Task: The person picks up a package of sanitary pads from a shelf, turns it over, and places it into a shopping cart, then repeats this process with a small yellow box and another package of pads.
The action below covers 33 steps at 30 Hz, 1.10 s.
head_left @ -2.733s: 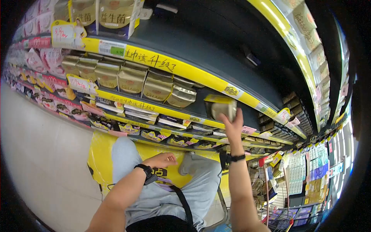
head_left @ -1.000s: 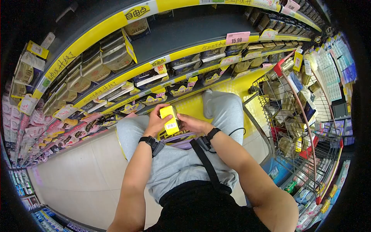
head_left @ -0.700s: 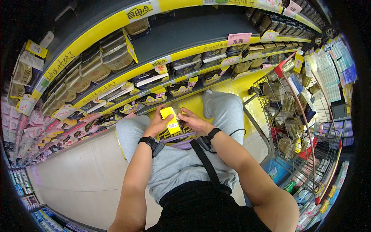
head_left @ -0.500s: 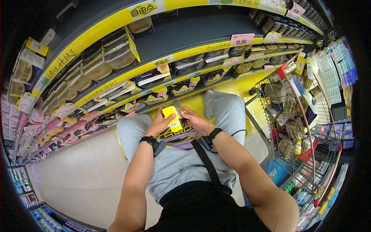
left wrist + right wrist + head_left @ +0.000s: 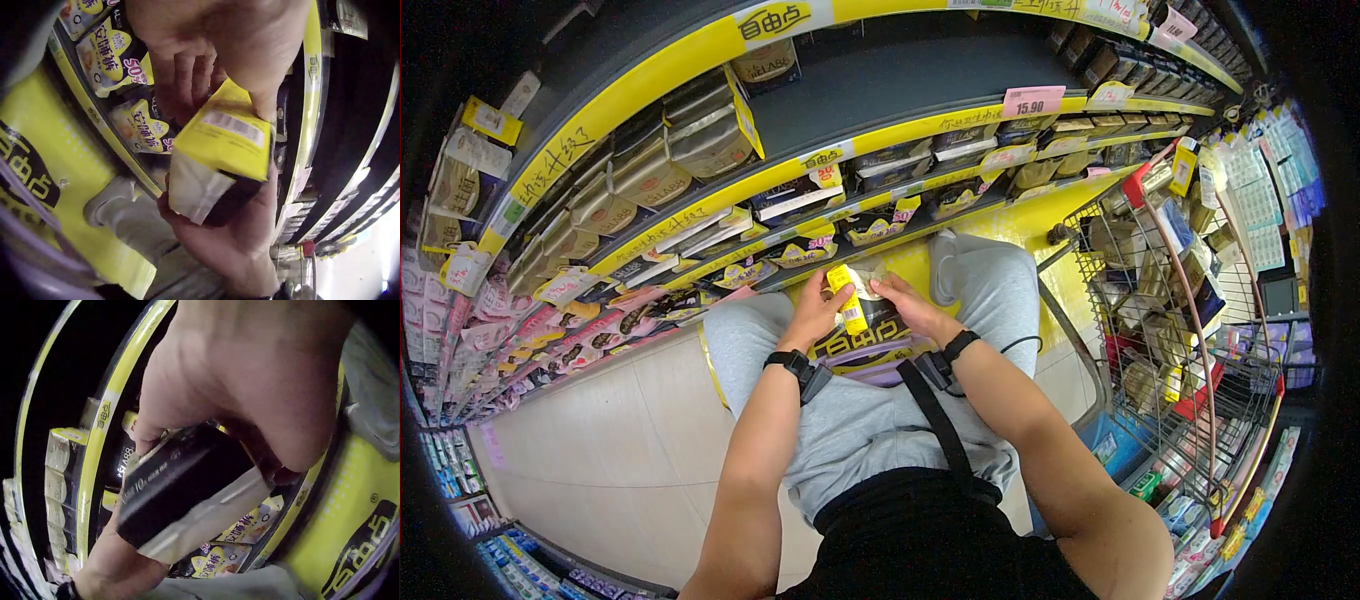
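Observation:
Both hands hold one small package [image 5: 852, 309] above the lap, between the knees. Its yellow side with a barcode label shows in the head view. The left hand [image 5: 812, 312] grips it from the left, thumb on the yellow side; the right hand [image 5: 908, 306] pinches its right edge. In the left wrist view the package [image 5: 219, 134] shows yellow, silver and black faces, with the left hand [image 5: 219, 44] above and the right hand [image 5: 231, 244] below. A black face with a silver band is visible on the package [image 5: 187, 487] in the right wrist view, under the right hand [image 5: 237, 381].
Shelves with a yellow edge strip [image 5: 600, 120] run across the front, holding rows of gold packs [image 5: 650, 180]. A filled wire shopping cart [image 5: 1190, 350] stands on the right. The pale tiled floor [image 5: 620, 430] lies at the left; a yellow mat [image 5: 1020, 235] is beneath the legs.
The right hand has brought the package from the shelf to the lap, where the left hand has taken hold too. The package has since been turned, its yellow side looking narrower.

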Each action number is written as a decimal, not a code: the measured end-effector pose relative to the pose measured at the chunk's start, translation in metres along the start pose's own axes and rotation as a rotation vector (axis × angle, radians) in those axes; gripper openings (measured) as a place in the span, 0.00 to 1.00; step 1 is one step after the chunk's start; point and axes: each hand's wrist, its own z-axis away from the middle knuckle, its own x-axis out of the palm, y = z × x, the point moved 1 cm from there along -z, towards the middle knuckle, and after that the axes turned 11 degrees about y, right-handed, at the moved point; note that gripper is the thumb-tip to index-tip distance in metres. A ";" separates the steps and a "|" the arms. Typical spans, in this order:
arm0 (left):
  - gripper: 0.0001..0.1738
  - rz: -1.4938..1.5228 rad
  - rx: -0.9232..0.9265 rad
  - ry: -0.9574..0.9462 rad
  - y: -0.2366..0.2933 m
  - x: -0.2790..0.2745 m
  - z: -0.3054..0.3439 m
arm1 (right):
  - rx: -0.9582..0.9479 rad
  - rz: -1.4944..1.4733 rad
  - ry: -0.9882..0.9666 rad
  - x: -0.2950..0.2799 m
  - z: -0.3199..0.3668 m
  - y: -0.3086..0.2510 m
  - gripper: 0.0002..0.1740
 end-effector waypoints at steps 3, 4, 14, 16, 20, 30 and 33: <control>0.29 -0.001 -0.057 -0.052 0.003 -0.002 -0.001 | -0.124 -0.071 0.081 0.006 0.013 -0.017 0.36; 0.29 -0.032 -0.040 -0.067 0.004 -0.001 -0.001 | -0.144 -0.027 0.104 0.005 0.012 -0.016 0.34; 0.20 0.014 0.037 -0.069 -0.005 0.002 -0.004 | -0.143 -0.431 -0.005 -0.008 0.000 -0.019 0.11; 0.21 -0.023 0.092 -0.069 -0.023 0.000 -0.012 | -0.100 -0.299 0.025 -0.005 0.006 -0.020 0.15; 0.22 -0.073 0.080 0.010 -0.007 0.002 -0.005 | -0.117 -0.153 -0.058 -0.002 0.006 -0.017 0.24; 0.41 -0.188 0.116 -0.170 0.011 0.007 0.004 | -0.186 0.089 -0.062 0.005 0.018 -0.015 0.36; 0.36 -0.163 0.058 -0.107 -0.001 0.006 0.001 | -0.131 -0.031 -0.012 -0.001 0.006 -0.007 0.31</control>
